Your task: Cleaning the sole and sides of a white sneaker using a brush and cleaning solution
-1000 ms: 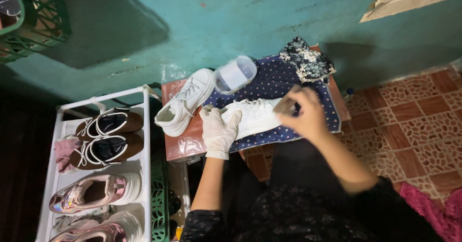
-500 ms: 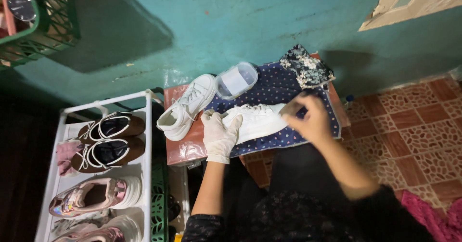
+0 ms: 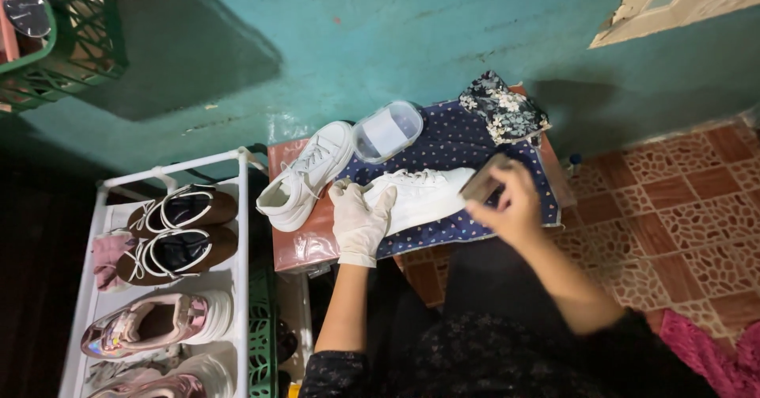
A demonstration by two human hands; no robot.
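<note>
A white sneaker [image 3: 423,195] lies on its side on a dark blue dotted cloth [image 3: 459,141] spread over a small brown table [image 3: 294,244]. My left hand [image 3: 360,220], in a white glove, grips the sneaker's heel end. My bare right hand [image 3: 514,204] holds a small brown brush [image 3: 483,183] against the sneaker's toe. A second white sneaker [image 3: 305,176] stands upright at the table's left side, untouched.
A clear plastic tub [image 3: 387,131] and a crumpled floral cloth [image 3: 503,113] lie at the table's back. A white shoe rack [image 3: 170,279] with brown and pink shoes stands on the left. A teal wall is behind; red patterned floor tiles [image 3: 681,208] are on the right.
My right hand with the brush has shifted slightly along the sneaker's toe. The left hand keeps its hold on the sneaker.
</note>
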